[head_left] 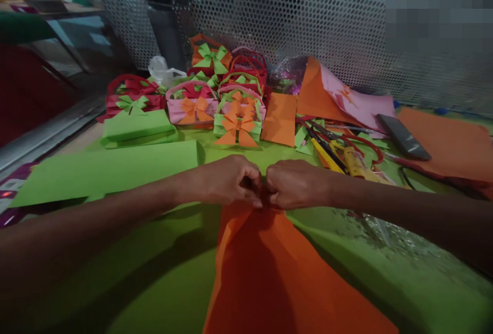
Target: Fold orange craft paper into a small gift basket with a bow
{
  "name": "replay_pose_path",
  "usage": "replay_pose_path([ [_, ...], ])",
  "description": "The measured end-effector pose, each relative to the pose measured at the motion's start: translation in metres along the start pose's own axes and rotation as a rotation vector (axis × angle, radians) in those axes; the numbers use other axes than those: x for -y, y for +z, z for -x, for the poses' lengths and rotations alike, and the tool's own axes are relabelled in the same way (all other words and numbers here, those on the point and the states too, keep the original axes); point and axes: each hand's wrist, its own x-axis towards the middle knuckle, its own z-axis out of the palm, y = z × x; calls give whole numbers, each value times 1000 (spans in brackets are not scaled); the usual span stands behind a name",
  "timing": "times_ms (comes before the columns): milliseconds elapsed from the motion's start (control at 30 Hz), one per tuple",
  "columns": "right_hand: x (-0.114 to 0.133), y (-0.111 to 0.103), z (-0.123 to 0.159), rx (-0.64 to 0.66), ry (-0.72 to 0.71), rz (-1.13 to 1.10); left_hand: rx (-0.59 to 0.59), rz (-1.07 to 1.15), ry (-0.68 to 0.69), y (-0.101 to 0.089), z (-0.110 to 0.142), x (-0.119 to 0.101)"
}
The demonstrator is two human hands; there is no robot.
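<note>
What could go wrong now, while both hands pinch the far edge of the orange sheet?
1. The left hand and right hand pinch the orange sheet at one small spot; a hard pull might tear or crease it there.
2. The yellow cutter lies close beyond the right hand, so a forward slip could possibly meet it.

Table (162, 277) covered with green sheet. Near centre: large orange paper sheet (269, 277) lying on it. Left: long green paper sheet (108, 170), behind it folded green piece (134, 126). Far centre: group of small paper baskets with bows (215, 93), pink, red, green, orange. Beside them orange rectangle (281, 118). Right: yellow cutter and scissors (342, 157), dark phone (402, 136), pink sheet (358, 103), orange sheet (447, 144).
</note>
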Motion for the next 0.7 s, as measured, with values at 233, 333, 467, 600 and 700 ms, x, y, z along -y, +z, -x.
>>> replay_pose_path([
  [233,-1,-1,1,13,-15,-37,84,-2,-48,0,0,1],
  [333,-2,-1,1,6,-18,-28,80,-18,-39,0,-1,-3],
  [467,-4,0,1,-14,-35,-8,70,-82,-35,2,-1,-8],
  [600,-8,2,0,-6,-60,-10,46,-157,12,5,1,-4],
  [700,-9,2,0,-8,-73,-25,24,-175,56,6,2,-1],
])
